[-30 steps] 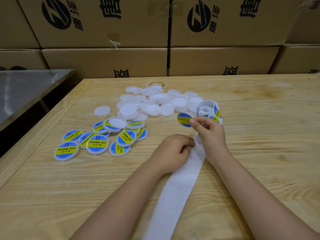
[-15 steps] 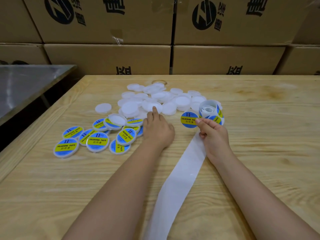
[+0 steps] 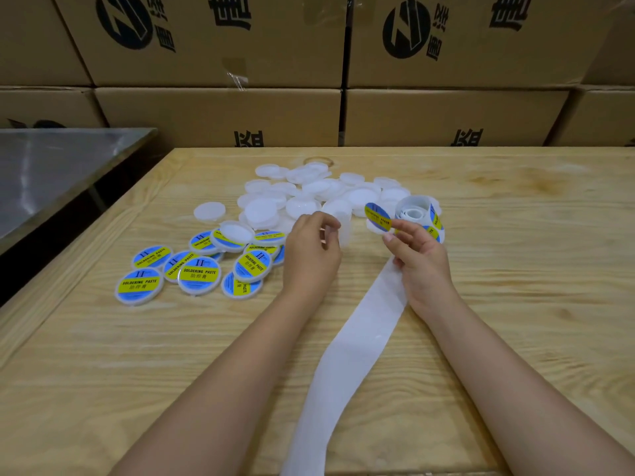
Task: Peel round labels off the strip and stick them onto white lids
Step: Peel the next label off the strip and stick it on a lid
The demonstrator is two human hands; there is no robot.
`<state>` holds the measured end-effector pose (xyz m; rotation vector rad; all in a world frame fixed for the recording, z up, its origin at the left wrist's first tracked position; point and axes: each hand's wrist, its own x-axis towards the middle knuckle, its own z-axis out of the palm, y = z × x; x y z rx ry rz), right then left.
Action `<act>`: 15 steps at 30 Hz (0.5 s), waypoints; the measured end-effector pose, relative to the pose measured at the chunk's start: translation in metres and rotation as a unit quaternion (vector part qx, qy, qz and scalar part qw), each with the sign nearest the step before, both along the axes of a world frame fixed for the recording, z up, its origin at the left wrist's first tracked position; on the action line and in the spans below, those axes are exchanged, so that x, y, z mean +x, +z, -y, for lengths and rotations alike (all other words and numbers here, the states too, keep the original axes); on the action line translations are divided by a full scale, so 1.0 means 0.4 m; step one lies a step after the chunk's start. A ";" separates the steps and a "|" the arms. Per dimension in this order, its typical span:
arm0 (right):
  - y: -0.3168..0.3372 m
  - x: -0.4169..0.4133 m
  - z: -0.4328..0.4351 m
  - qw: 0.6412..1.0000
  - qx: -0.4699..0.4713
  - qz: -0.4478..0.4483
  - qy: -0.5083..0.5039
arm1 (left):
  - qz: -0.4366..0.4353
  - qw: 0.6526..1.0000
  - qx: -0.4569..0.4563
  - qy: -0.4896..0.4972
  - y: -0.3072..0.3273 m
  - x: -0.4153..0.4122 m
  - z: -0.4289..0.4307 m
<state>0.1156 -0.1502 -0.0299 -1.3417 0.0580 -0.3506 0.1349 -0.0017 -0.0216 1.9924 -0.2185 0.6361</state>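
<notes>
Round label [image 3: 378,216], blue and yellow, was free of the backing strip [image 3: 347,355] and held in the air just left of the label roll [image 3: 414,214], above the far middle of the worktop [image 3: 515,304]. Right hand [image 3: 421,266] pinched it by its near right edge, fingers [image 3: 405,228] closed on the rim only. Left hand [image 3: 311,257] held a white lid [image 3: 344,225] tilted up on edge, fingers curled about it; lid blurred, so the exact hold could not be read. Label and lid were near, not touching.

Handling, judged: label very light, limp, sticky underneath; likely to curl or cling to skin. Best held by the margin, as here, and laid from one edge. Lid light, stiff, smooth plastic; hold by the rim to leave the flat face bare.

Around: the spent backing strip ran from under the right hand to the near edge. Pile of bare lids [image 3: 309,194] lay far of the hands; labelled lids [image 3: 199,274] to the left. Cardboard cartons [image 3: 220,111] stacked behind; steel table [image 3: 51,166] far left. Nothing lay between label and lid; the roll just beside the right hand could snag the loose adhesive face.
</notes>
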 end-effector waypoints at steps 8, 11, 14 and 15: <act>-0.005 -0.016 -0.027 0.990 -0.125 0.025 0.062 | -0.270 0.861 -0.400 -0.161 0.023 -0.067 0.014; -0.007 -0.014 -0.025 0.989 -0.131 0.017 0.061 | -0.310 0.829 -0.433 -0.172 0.021 -0.068 0.010; -0.008 -0.012 -0.026 0.992 -0.116 0.020 0.040 | -0.337 0.808 -0.436 -0.210 0.024 -0.065 -0.001; -0.008 -0.011 -0.027 0.993 -0.110 0.021 0.033 | -0.345 0.803 -0.431 -0.224 0.024 -0.064 -0.003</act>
